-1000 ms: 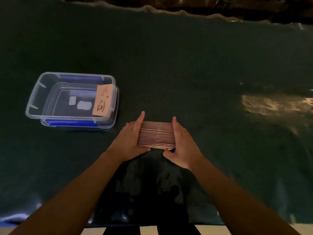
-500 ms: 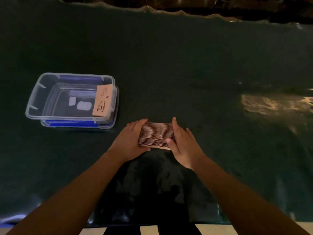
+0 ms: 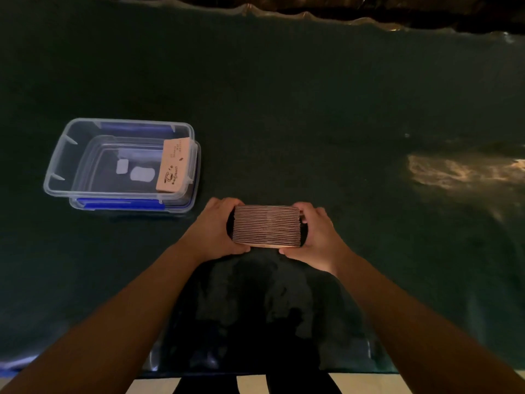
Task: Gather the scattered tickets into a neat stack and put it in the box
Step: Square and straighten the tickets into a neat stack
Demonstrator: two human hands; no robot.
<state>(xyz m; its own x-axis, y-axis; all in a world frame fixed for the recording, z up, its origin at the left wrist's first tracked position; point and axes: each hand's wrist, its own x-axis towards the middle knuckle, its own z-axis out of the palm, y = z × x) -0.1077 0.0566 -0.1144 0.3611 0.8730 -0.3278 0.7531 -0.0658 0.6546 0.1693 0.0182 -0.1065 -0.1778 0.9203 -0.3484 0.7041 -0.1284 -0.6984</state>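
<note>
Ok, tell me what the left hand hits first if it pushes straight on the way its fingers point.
Likely nothing: the left hand points away along the dark cloth, passing right of the box. Depth is unclear.

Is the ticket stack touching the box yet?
Apart. The head view shows dark table cloth between the ticket stack, held by both hands, and the box.
</note>
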